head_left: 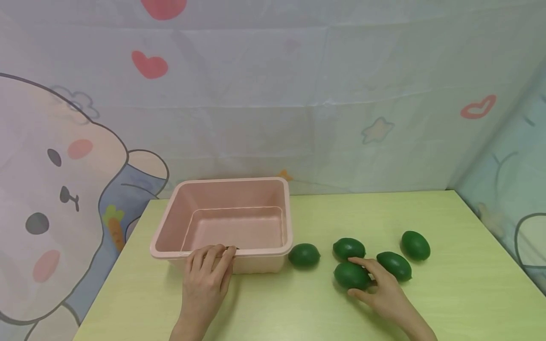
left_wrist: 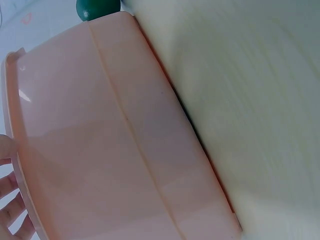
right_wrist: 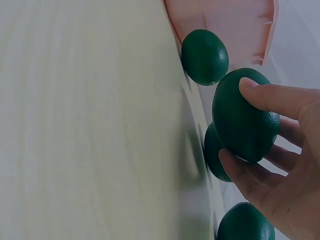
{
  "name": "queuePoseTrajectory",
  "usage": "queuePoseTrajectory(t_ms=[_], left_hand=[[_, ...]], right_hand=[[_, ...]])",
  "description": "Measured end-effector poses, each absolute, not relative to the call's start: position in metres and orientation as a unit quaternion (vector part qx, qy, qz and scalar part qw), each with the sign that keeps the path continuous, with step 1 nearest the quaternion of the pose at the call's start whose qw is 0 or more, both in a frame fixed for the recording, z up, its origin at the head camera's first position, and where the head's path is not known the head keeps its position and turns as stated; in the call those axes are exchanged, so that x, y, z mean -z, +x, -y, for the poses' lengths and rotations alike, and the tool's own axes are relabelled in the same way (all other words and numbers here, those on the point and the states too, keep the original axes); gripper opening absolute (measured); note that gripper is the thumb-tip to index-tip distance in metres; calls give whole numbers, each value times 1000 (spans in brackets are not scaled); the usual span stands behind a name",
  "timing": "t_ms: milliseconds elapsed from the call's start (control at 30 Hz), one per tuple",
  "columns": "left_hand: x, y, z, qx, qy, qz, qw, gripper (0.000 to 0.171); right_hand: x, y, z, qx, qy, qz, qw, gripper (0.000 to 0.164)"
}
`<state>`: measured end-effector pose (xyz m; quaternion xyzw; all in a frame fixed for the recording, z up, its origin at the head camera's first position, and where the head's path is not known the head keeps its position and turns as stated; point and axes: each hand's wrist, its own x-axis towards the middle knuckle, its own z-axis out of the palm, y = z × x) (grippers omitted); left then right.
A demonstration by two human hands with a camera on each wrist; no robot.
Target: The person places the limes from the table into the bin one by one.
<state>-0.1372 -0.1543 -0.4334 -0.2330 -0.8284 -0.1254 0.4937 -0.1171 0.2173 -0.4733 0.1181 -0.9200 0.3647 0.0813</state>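
Observation:
My left hand grips the near rim of a pink plastic basin, fingers over the edge and the thumb on the outer side. In the left wrist view the basin's smooth outer wall fills most of the picture. My right hand holds a dark green lime between thumb and fingers, its thumb lying across the fruit in the right wrist view. Just behind the held lime lies another lime. A third lime rests to the right, close beside the hand.
One lime sits against the basin's right side, and another lime lies farther right. Everything stands on a yellow-green table. A printed cloth hangs behind the table, with more cloth along the right side.

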Motion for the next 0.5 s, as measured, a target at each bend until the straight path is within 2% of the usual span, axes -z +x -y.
queuePoseTrajectory(t_ms=[500], left_hand=[[433,-137,155,118,-230,830,494,31]], right_hand=[[464,-122,-218,-368,153,912,101,68]])
